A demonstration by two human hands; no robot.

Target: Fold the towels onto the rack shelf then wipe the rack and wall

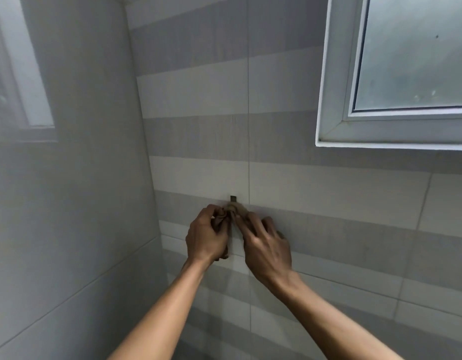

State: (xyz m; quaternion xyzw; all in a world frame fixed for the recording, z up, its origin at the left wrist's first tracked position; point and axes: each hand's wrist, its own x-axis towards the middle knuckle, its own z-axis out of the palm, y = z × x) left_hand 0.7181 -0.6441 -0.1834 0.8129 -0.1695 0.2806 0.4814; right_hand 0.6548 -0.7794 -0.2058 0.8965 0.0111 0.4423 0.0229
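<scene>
A small dark metal hook (233, 198) is fixed to the striped grey tiled wall (328, 229). Just below it a bunched brownish cloth (236, 210) is pressed against the wall. My left hand (206, 236) grips the cloth's left part, with a bit of cloth showing under the palm. My right hand (267, 245) has its fingers on the cloth's right part, spread against the tile. Most of the cloth is hidden behind both hands. No rack shelf or folded towels are in view.
A white-framed frosted window (396, 74) sits high on the right, its lower frame jutting out above my right hand. A glossy grey side wall (68, 178) meets the striped wall in a corner left of my hands.
</scene>
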